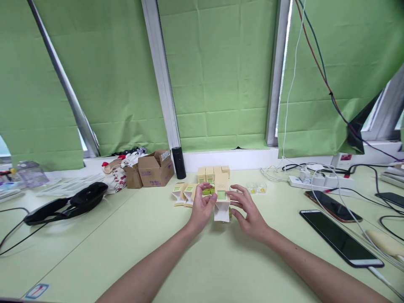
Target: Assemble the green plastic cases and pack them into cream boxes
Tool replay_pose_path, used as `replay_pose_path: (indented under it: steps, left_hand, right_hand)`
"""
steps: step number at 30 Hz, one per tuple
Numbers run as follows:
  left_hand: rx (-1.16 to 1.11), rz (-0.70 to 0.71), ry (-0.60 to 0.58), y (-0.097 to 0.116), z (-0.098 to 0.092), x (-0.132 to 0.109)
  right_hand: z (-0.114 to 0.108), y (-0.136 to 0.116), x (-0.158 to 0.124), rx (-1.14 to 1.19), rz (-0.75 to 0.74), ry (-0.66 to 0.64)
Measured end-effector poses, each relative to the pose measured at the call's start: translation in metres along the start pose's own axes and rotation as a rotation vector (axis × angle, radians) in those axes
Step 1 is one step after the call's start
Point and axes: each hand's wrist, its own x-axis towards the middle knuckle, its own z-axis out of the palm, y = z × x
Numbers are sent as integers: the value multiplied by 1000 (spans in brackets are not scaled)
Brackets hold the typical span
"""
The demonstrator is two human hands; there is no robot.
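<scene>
So the small cream cardboard box (221,201) with a green square stood mid pale green counter (151,256), flap hanging open, just in front of a row of similar cream boxes (213,172). The left hand (202,207) had its fingers pinched on the box's left side. The right hand (250,212) sat just beside it, fingers spread loose, gripping nothing.

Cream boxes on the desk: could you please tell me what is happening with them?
A person's left hand grips a cream box with a green panel, its white flap hanging open below. The right hand, fingers spread, is at its other side. A row of boxes stands behind on the desk, and opened ones lie to the left.
</scene>
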Motion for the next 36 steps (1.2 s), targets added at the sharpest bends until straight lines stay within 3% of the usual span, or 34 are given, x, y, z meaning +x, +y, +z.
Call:
replay_pose_path:
  steps: [8, 17, 36]
  left_hand:
    - [4, 13, -77, 6, 0, -7]
    - [110, 153, -169, 10, -3, -10]
    - [188, 132, -67, 10, 8, -12]
  right_hand:
    - [0, -1, 2, 72, 63, 87]
    - [-1, 0, 2, 84, 74, 101]
    - [-1, 0, 1, 80, 64, 108]
